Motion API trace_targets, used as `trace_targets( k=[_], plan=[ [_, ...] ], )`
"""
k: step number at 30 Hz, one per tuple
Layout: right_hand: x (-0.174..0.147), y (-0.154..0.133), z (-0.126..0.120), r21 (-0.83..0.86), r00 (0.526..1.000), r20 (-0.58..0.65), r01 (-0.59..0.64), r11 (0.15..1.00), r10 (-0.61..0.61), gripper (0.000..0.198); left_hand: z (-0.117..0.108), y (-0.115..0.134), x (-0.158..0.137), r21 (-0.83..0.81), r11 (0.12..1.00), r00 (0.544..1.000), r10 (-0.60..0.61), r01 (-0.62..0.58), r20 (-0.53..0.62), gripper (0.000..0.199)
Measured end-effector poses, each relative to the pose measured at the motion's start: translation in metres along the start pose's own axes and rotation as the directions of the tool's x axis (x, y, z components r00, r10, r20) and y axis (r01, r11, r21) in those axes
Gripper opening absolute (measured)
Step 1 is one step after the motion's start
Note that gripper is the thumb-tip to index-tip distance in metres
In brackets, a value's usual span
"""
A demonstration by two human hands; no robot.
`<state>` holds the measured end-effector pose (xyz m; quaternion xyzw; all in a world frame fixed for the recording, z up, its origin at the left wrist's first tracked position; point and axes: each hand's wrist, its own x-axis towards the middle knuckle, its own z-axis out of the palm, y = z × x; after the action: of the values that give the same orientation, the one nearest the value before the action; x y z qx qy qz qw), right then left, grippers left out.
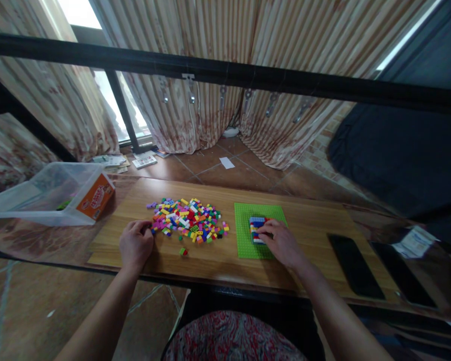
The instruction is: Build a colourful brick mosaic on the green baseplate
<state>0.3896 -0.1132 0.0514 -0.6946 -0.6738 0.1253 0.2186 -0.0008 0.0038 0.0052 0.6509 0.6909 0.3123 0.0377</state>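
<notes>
At far left stands a clear plastic bin [56,217] with an orange label. Next, the left hand [137,245] rests at the pile's left edge, fingers curled — whether they grip a brick, I cannot tell. The multicoloured brick pile [190,219] spreads rightward (a small green-and-red piece [183,251] lies just in front). Then comes a green baseplate [243,240] bearing a blue, white and red brick build [254,220] — the right hand's [281,241] bent fingers touch it, their grip unclear.

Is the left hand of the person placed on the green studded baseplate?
No, the left hand is at the left edge of the loose toy brick pile, away from the green studded baseplate.
</notes>
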Motion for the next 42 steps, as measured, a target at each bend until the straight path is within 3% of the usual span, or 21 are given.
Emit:
trace_targets(
  k=[9, 22, 32, 36, 40, 42],
  plan=[
    [0.002, 0.008, -0.002, -0.027, 1.0, 0.022, 0.012, 1.0, -0.011, 0.022, 0.0, 0.001, 0.0, -0.017, 1.0, 1.0, 0.004, -0.004, 0.001, 0.025],
    [0.018, 0.013, 0.0, 0.072, 0.992, -0.008, -0.123, 0.99, 0.124, 0.009, 0.001, 0.001, 0.0, -0.015, 1.0, 1.0, -0.004, 0.004, 0.002, 0.025],
    [0.033, 0.009, -0.01, -0.051, 0.987, 0.086, -0.129, 0.99, 0.133, 0.014, 0.0, 0.002, 0.0, -0.016, 1.0, 1.0, -0.014, 0.014, 0.013, 0.026],
    [0.026, 0.012, -0.014, 0.176, 0.974, 0.0, -0.222, 0.959, 0.226, 0.021, -0.003, 0.003, 0.0, -0.02, 1.0, 1.0, 0.0, 0.001, 0.016, 0.026],
    [0.007, 0.016, -0.017, 0.491, 0.867, -0.221, -0.297, 0.819, 0.447, 0.031, -0.003, 0.003, 0.001, -0.024, 1.0, 1.0, -0.01, 0.011, 0.013, 0.026],
    [-0.006, 0.012, -0.016, 0.59, 0.819, -0.255, -0.289, 0.754, 0.514, 0.034, -0.003, 0.004, 0.001, -0.023, 1.0, 1.0, -0.009, 0.009, 0.014, 0.026]
  ],
)
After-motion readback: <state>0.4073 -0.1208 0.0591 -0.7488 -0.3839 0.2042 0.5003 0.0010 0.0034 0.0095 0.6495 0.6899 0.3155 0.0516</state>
